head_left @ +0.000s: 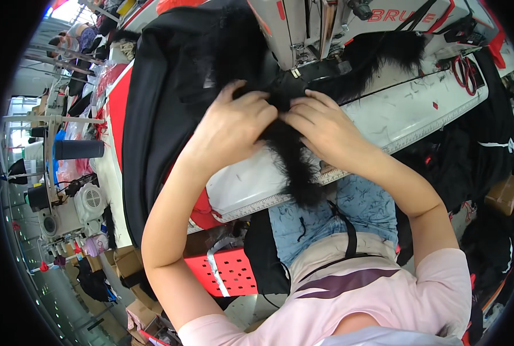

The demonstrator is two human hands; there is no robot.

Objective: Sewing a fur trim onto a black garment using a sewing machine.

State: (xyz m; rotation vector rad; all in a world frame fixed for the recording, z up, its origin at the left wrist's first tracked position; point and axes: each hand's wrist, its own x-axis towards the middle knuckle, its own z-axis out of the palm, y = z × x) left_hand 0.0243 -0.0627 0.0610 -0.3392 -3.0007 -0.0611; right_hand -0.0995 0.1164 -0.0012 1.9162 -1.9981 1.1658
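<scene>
A strip of black fur trim point(295, 164) hangs over the front edge of the white sewing table, its upper part between my hands. My left hand point(234, 127) has its fingers curled onto the trim, and the fingertips are partly hidden in dark material. From the other side, my right hand point(324, 124) pinches the same trim with bent fingers. Both hands are just in front of the sewing machine's needle area point(295, 72). A large black garment point(159, 115) spreads over the table to the left, running up under my left hand.
The grey-white sewing machine head point(303, 29) stands at the far side. More black fur point(378, 57) lies beneath its arm. Red-handled scissors point(464, 75) rest at the table's right end. A ruler strip point(378, 147) follows the front edge. Dark garments point(459, 155) are piled at right.
</scene>
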